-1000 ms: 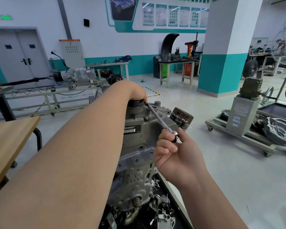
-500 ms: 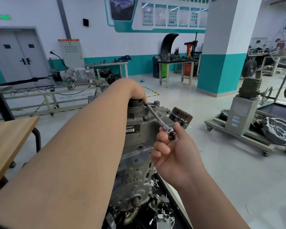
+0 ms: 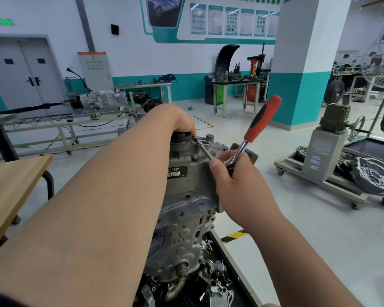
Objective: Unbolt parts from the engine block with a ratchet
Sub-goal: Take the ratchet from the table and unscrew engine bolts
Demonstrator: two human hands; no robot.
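Observation:
The grey engine block (image 3: 186,200) stands upright in the middle, with a barcode label on its face. My left hand (image 3: 182,122) reaches over its top by a black round part (image 3: 180,137); its curled fingertips hold the far end of the thin extension bar (image 3: 204,149). My right hand (image 3: 235,180) grips the ratchet at its head, on the bar's near end. The ratchet's red and black handle (image 3: 263,119) sticks up and to the right. The bolt is hidden under my left fingers.
A wooden table (image 3: 13,185) stands at the left. Several loose metal parts lie in a black tray (image 3: 217,284) below the block. A wheeled stand with a gearbox (image 3: 326,156) is at the right, a teal and white pillar (image 3: 302,63) behind.
The ratchet's red handle has come into view above my right hand, which earlier showed only the bar's near end. That hand sits slightly higher and closer to the block. My left hand stays put.

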